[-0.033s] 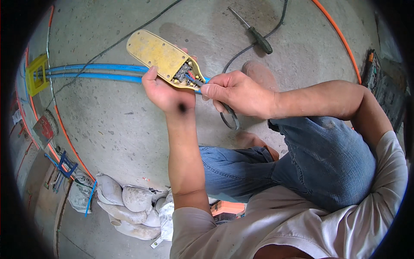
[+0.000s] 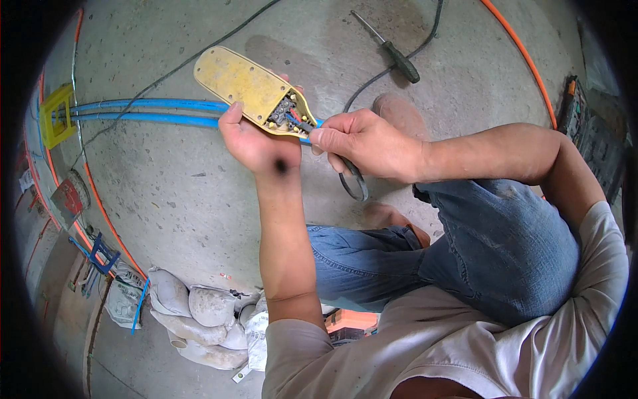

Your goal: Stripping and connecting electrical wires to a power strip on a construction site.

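Note:
A dusty yellow oblong housing (image 2: pixel 236 76) lies tilted in my left hand (image 2: pixel 256 146), whose thumb curls onto the near edge while its other fingers wrap behind. Its open end shows screw terminals (image 2: pixel 282 106) with small red, blue and dark wires. My right hand (image 2: pixel 362 143) pinches the black cable (image 2: pixel 359 185) where it meets that end; the cable loops down below my fingers. Two blue pipes (image 2: pixel 166 118) run behind the housing and left hand. A dark-handled screwdriver (image 2: pixel 399 63) lies on the concrete floor beyond, beside another dark cable.
An orange hose (image 2: pixel 515 40) and dark cases (image 2: pixel 575 113) are at the right. At the left are a yellow plastic frame (image 2: pixel 56 116), a red trowel-like object (image 2: pixel 66 199), blue tools (image 2: pixel 103 256) and orange lines. Filled sacks (image 2: pixel 199 309) lie lower left. My bent legs (image 2: pixel 492 246) occupy the lower right.

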A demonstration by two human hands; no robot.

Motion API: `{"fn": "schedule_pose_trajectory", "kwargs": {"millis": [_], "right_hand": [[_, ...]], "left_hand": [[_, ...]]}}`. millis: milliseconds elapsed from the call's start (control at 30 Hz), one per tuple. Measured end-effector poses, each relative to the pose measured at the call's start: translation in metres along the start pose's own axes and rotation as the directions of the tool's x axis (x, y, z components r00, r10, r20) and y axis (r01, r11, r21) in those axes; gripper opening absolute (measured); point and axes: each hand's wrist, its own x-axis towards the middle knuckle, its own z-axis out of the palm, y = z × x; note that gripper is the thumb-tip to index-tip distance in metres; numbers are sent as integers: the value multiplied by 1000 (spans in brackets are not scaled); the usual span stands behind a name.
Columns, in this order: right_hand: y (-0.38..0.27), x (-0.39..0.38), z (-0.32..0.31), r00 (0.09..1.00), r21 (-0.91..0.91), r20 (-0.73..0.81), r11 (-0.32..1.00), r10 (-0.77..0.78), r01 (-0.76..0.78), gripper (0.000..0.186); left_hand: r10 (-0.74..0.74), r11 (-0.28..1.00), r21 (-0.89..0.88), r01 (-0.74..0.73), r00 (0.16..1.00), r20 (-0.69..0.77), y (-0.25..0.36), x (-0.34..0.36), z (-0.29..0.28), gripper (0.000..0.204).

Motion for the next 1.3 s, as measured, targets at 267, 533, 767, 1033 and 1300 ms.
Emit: {"fn": "schedule_pose_trajectory", "kwargs": {"millis": [267, 533, 767, 1033, 1300], "right_hand": [[-10, -1, -2, 976, 200, 57, 956, 208, -215, 31], [-19, -2, -3, 983, 221, 42, 958, 179, -184, 29], [-21, 0, -4, 984, 217, 10, 961, 176, -174, 28], [-31, -1, -2, 987, 257, 1, 953, 163, -158, 29], [-37, -10, -6, 982, 40, 67, 983, 176, -179, 32]], "left_hand": [[8, 999, 44, -7, 1000, -16, -1, -1, 5, 63], [-42, 999, -24, 42, 999, -7, -5, 6, 0, 55], [-88, 995, -42, 87, 995, -37, -7, 11, -5, 54], [-135, 990, -30, 135, 991, 3, -5, 15, -15, 54], [-203, 969, -148, 200, 979, -8, -4, 16, -19, 51]]}}
